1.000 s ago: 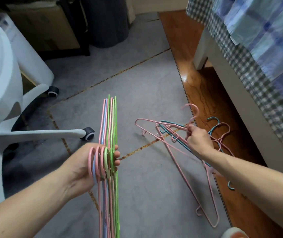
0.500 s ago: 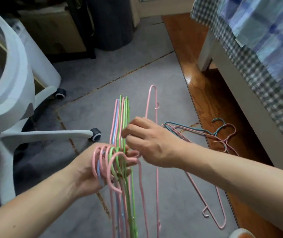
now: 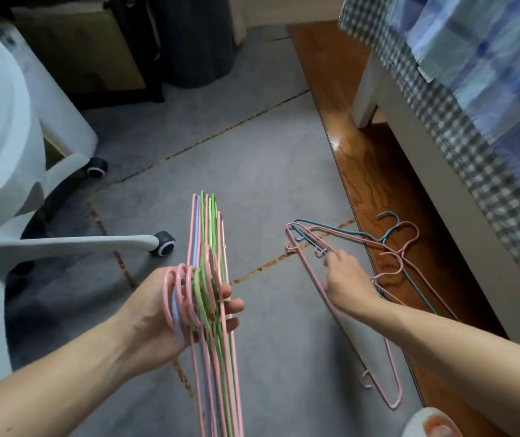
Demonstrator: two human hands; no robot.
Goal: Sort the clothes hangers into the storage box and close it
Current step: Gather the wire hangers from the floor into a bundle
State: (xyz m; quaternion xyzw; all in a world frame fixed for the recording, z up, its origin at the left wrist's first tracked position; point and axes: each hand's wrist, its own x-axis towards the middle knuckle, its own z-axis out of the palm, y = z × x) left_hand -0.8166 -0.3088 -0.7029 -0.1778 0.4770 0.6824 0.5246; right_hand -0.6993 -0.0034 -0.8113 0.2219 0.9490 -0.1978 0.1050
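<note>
While a person crouches over a grey floor [image 3: 268, 171], the left hand [image 3: 170, 307] keeps a tight grip round a bundle of hangers [image 3: 211, 304], pink, green and pale blue, its fingers curled through the stacked hooks and the bundle held on edge, pointing away from the camera. To the right, the right hand [image 3: 347, 285] reaches down with fingers bent onto loose hangers on the floor [image 3: 340, 247], touching a pink one; whether it has closed on it cannot be told. That small pile, pink with one teal, straddles the line between grey floor and wooden boards [image 3: 331, 77] beside a bed [image 3: 435, 159] draped in checked cloth. Farther left stands a white wheeled chair [image 3: 9, 159]. Behind it sits a cardboard box [image 3: 75, 48], contents hidden.
</note>
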